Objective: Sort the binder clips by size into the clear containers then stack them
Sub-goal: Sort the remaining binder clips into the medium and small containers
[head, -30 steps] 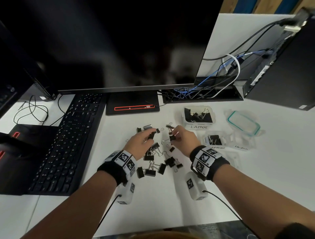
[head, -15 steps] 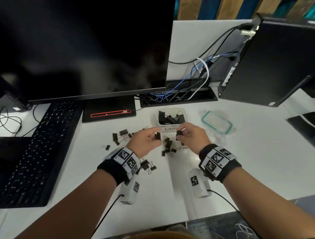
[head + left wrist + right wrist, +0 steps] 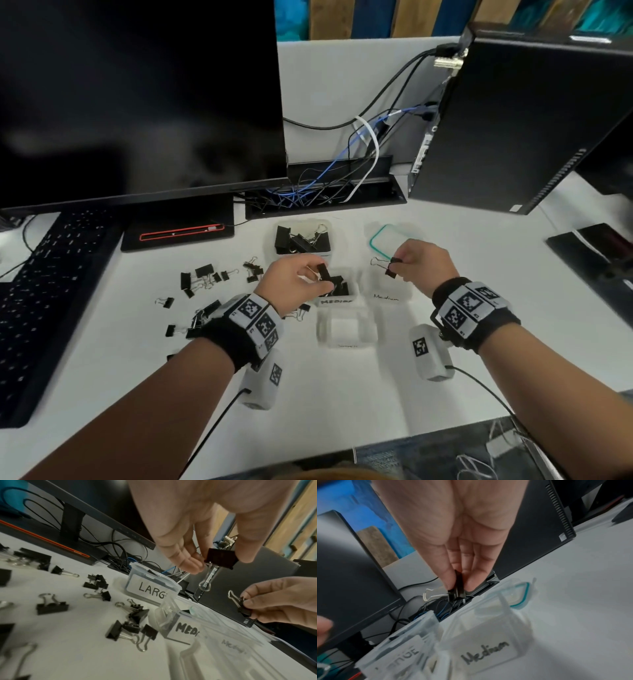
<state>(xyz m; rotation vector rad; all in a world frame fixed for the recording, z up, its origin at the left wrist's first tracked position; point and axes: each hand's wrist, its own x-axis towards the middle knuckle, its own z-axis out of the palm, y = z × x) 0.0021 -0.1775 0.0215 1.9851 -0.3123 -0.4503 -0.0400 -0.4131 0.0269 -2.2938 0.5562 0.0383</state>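
Observation:
My left hand [image 3: 310,274] pinches a black binder clip [image 3: 322,272] by its body [image 3: 220,559], just above the clear container labelled "MEDIUM" [image 3: 337,301], which holds several black clips. My right hand [image 3: 402,262] pinches another black clip [image 3: 390,269] between thumb and fingers [image 3: 457,590], wire handle pointing left, over a second, seemingly empty "Medium" container [image 3: 387,296]. Behind them stands the "LARGE" container [image 3: 325,253] with big clips inside. Several loose clips [image 3: 205,277] lie on the white desk to the left.
An unlabelled-looking clear container [image 3: 346,330] sits nearest me. A teal-rimmed lid [image 3: 376,236] lies behind my right hand. A keyboard [image 3: 51,281] is at the left, a monitor [image 3: 137,102] and cable tray [image 3: 322,195] behind, and a computer tower [image 3: 513,120] at the right.
Both hands have lifted from the clip pile and moved right, each carrying a clip, to above the two medium containers. The view has swung right with them.

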